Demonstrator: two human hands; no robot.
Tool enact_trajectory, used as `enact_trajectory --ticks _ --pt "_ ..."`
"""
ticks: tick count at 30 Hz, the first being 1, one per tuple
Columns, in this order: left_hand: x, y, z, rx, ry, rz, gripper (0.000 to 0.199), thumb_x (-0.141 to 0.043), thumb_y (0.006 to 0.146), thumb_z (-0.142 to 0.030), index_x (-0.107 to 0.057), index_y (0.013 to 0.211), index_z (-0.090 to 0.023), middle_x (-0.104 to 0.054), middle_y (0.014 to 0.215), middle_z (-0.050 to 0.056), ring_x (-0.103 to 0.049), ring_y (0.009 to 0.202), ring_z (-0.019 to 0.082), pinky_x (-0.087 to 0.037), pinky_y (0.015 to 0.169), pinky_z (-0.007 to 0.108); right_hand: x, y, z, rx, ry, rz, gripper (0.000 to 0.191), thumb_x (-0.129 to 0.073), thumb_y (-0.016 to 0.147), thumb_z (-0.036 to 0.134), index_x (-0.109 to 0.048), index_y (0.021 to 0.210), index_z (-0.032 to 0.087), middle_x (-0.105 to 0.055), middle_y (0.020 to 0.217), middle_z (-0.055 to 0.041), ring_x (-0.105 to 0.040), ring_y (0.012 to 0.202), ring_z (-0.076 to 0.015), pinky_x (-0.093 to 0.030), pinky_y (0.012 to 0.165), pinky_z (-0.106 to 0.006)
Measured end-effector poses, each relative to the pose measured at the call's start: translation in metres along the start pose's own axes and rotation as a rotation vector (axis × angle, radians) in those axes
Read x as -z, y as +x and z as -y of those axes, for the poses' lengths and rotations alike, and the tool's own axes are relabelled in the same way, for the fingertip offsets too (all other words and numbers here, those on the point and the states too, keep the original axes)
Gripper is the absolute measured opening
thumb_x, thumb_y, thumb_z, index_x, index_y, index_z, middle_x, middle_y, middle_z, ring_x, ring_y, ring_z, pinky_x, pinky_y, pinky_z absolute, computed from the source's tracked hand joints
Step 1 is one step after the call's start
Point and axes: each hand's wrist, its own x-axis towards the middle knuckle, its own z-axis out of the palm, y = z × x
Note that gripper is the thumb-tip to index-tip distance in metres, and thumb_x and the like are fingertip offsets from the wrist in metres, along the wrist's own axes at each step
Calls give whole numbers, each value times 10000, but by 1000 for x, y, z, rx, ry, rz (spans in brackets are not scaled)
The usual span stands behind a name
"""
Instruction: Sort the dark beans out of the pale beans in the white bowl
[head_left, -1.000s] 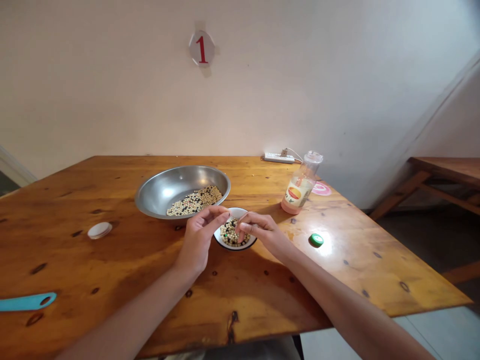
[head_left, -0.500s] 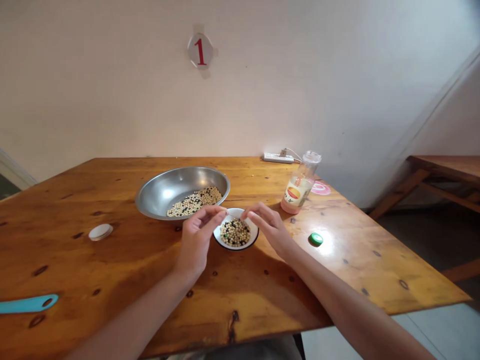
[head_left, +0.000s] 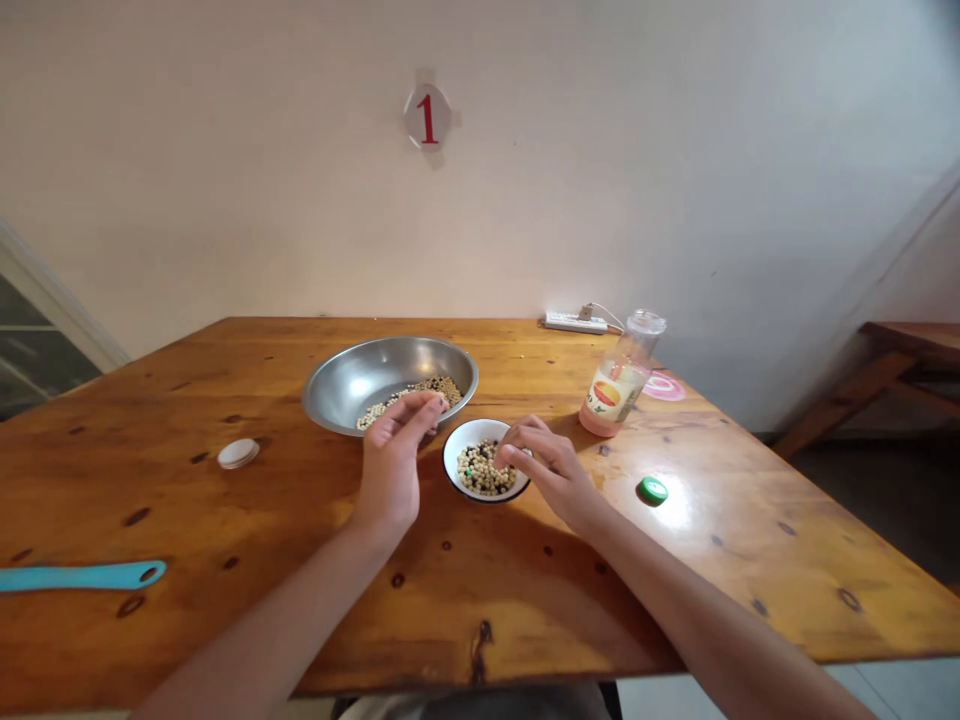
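Observation:
A steel mixing bowl (head_left: 382, 368) stands on the wooden table (head_left: 187, 500) and holds a mix of pale and black beans (head_left: 401, 403). My left hand (head_left: 394, 450) reaches over its near rim, fingertips curled just above the beans. In front of it sits a small white bowl (head_left: 480, 427) with a dark rim, filled with pale and black beans (head_left: 484, 470) and a green speck. My right hand (head_left: 547, 470) hangs at that bowl's right side, fingertips curled in over the beans. Whether either hand pinches a bean is hidden.
A clear bottle (head_left: 615, 385) with pink liquid stands to the right, near a pink round sticker (head_left: 664, 386). A green cap (head_left: 653, 489), a white lid (head_left: 238, 453) and a blue strip (head_left: 75, 576) lie on the table. A power strip (head_left: 575, 322) sits at the wall.
My left hand has moved from the small bowl's rim over to the steel bowl. My right hand has dropped closer to the small bowl's beans. The whole view has shifted slightly.

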Motion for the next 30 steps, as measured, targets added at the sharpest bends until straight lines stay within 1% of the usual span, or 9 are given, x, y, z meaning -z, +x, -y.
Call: enact_trajectory --ticks 4,7,9,10,13,15,20,26,30 --pt "12 31 -21 -151 82 -38 126 -724 661 -276 -683 748 -195 -638 718 -18 -543 647 80 -438 637 188 0 1 -8 -35 -2 -41 309 -461 916 363 -641 734 190 -636 745 -42 -517 781 -182 -408 767 -328" --pt "24 65 -28 -225 462 33 224 -644 713 -382 -665 839 -198 -667 782 -3 -582 682 105 -464 660 211 -2 1 -13 -40 -15 -51 328 -452 916 384 -643 732 192 -639 740 -40 -520 786 -183 -408 770 -327" --pt "31 87 -26 -170 1003 241 353 -485 802 -462 -651 966 -198 -699 919 33 -627 799 155 -476 696 238 -3 1 -15 -41 -29 -56 343 -445 917 400 -648 734 193 -640 735 -40 -523 790 -183 -408 773 -326" --pt "35 95 -24 -95 1332 418 392 -403 833 -469 -638 1027 -222 -696 1016 27 -631 870 167 -472 731 243 -4 1 -15 -41 -39 -55 349 -445 915 410 -650 734 195 -640 732 -40 -523 789 -183 -408 771 -324" --pt "38 111 -16 67 1574 654 271 -601 682 -396 -706 847 -209 -730 943 57 -647 859 231 -462 729 271 -5 1 -15 -25 -60 -47 367 -443 909 440 -650 729 197 -638 722 -41 -520 772 -180 -410 754 -321" --pt "35 114 -12 150 1636 763 200 -626 624 -300 -718 778 -211 -741 888 59 -653 807 232 -459 691 265 -6 1 -14 -8 -65 -39 374 -441 910 444 -650 723 197 -639 718 -41 -520 762 -178 -410 748 -320" --pt "26 114 -7 228 1730 914 297 -546 619 -209 -720 860 -209 -730 948 66 -639 781 215 -445 648 248 -6 0 -14 8 -71 -15 338 -454 915 396 -650 726 196 -651 727 -35 -525 767 -171 -410 754 -312" --pt "34 114 -7 177 1698 997 274 -493 630 -184 -714 789 -210 -726 852 39 -624 741 193 -420 613 235 -5 1 -17 11 -89 -42 315 -470 915 352 -637 706 184 -630 707 -31 -513 745 -157 -405 729 -294" --pt "44 118 -7 126 1644 971 222 -508 654 -217 -699 768 -219 -722 839 24 -628 756 186 -409 611 228 -6 2 -18 0 -105 -53 325 -465 915 362 -631 698 185 -623 696 -29 -506 725 -155 -401 716 -296"
